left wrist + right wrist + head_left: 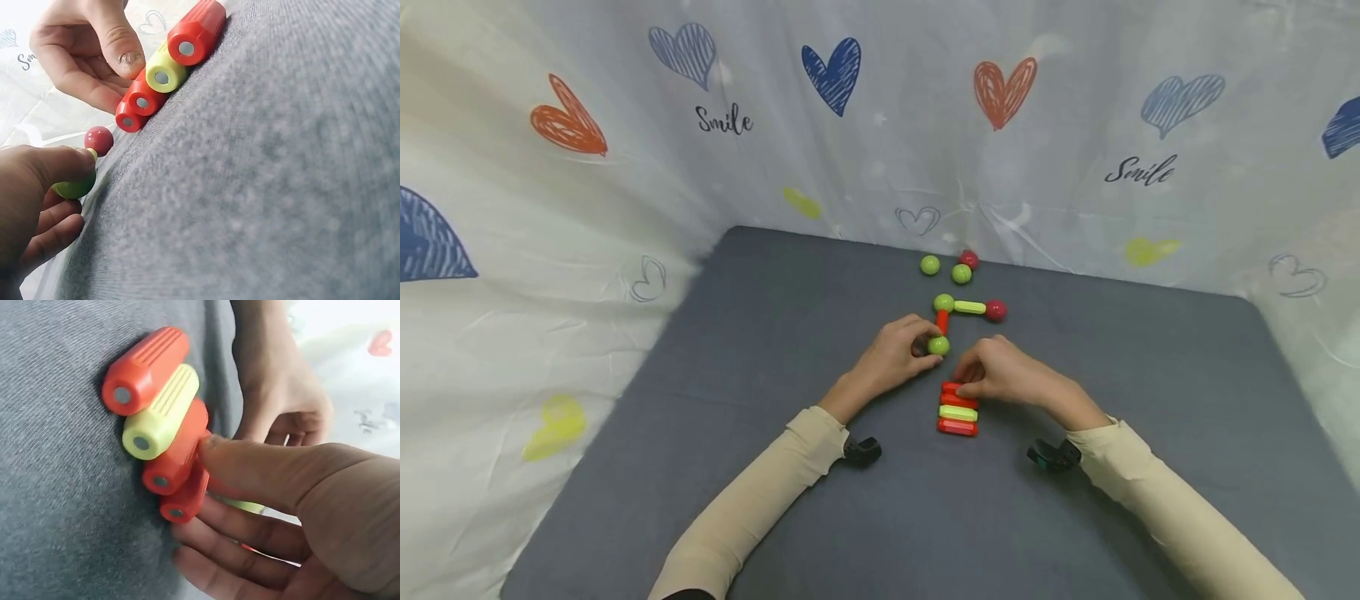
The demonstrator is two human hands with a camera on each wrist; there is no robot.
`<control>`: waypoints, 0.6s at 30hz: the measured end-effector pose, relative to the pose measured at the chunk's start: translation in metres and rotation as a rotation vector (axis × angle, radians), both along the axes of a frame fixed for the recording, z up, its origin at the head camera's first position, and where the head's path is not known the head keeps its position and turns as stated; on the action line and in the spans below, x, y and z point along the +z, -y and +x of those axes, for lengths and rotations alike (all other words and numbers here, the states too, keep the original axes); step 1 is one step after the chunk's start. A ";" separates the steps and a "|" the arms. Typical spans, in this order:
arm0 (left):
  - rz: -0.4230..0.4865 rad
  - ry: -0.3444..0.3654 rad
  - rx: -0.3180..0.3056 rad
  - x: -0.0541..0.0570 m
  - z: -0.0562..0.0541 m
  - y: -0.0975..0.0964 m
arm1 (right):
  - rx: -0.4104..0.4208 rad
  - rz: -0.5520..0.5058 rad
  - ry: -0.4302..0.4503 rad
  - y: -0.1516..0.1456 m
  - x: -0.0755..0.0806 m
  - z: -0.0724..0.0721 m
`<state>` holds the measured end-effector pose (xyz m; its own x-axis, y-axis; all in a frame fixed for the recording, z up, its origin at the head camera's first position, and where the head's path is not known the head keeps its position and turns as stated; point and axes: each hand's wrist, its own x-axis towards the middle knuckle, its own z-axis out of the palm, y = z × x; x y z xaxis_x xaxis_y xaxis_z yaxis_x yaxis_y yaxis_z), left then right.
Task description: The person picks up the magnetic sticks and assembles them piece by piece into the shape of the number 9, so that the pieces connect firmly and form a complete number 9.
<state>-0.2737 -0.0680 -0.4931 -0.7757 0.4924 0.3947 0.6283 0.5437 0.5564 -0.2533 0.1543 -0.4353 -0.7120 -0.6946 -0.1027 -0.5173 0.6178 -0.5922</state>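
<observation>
My left hand (895,354) pinches a green ball (938,347) between thumb and fingers. From that ball a red magnetic rod (942,322) runs to a second green ball (943,303). A yellow-green rod (970,307) joins the second ball to a red ball (996,311). My right hand (1011,371) is at the far end of a row of magnetic rods, its thumb and fingers around the farthest red rod (182,503). Beside that rod lie another red one (178,456), a yellow-green one (162,415) and the nearest red one (147,372), with grey metal discs on their ends.
Two loose green balls (930,265) and a loose red ball (969,259) sit near the back edge of the grey cloth-covered table (775,333). A white curtain (910,125) printed with hearts hangs behind and along the sides.
</observation>
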 end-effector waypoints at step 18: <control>-0.003 0.005 -0.003 -0.001 0.001 0.001 | -0.020 0.030 -0.105 -0.001 -0.005 0.002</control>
